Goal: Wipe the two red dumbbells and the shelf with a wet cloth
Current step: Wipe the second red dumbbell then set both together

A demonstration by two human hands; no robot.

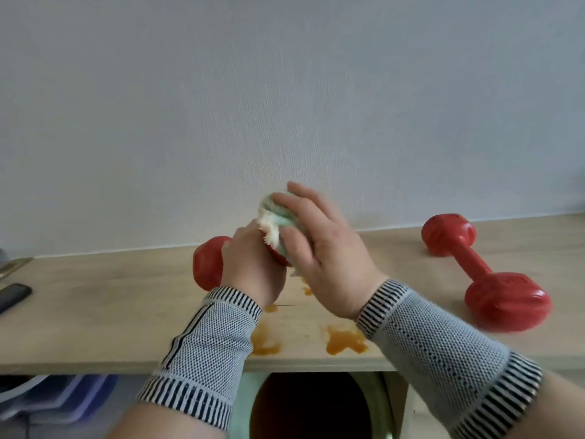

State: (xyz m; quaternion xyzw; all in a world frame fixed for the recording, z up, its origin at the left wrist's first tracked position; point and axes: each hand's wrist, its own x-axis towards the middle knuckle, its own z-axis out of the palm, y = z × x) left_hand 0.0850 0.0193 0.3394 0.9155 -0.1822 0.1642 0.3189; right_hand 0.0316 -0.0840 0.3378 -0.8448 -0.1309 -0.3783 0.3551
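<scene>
Left hand (250,264) clenched round glossy red dumbbell (209,264); right hand (323,245) clutching fluffy cloth (275,223).

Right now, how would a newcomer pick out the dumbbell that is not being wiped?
Follow the long pale wooden shelf along the white wall to its right end. There a red dumbbell lies alone on the wood, untouched, both ends bare, whereas its twin is held up mid-shelf with a cloth on it.

Two red dumbbells: one (209,263) held above the shelf's (95,312) middle, one (484,274) lying near its right end. One cloth (275,223). Two hands (253,264) (329,251), each with one wrist sleeve. Several orange stains (343,339) at the front edge. One dark phone (12,294) at the left end.
</scene>
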